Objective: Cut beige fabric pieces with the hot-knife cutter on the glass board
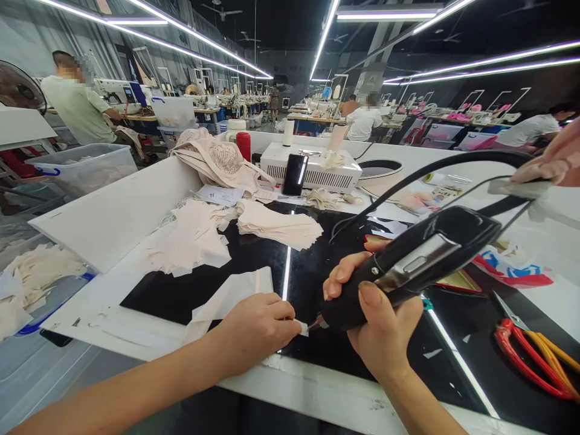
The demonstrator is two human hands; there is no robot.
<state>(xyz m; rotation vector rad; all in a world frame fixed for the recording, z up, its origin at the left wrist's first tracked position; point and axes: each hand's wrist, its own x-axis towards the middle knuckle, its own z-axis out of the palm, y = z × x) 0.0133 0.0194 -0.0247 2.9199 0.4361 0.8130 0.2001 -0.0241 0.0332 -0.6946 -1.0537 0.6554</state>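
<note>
My left hand (260, 329) is closed on the corner of a cream fabric piece (242, 296), pinching it between thumb and fingers. The rest of that piece lies on the black work surface (158, 293) behind the hand. In my right hand (383, 320) is a black corded handheld tool (435, 248) with a silver lever on its side, fingers wrapped round its front end. Its narrow metal tip (319, 322) points left and reaches close to the pinched fabric corner; whether they touch I cannot tell. The cable loops up from its rear end.
Stacked cream fabric pieces (278, 223) and a looser pile (190, 235) lie beyond my hands. A phone (295, 174) leans against a white vented box (317, 162). Red-handled scissors (528, 356) lie right. Another person's hand (555, 160) shows at the right edge near the cable.
</note>
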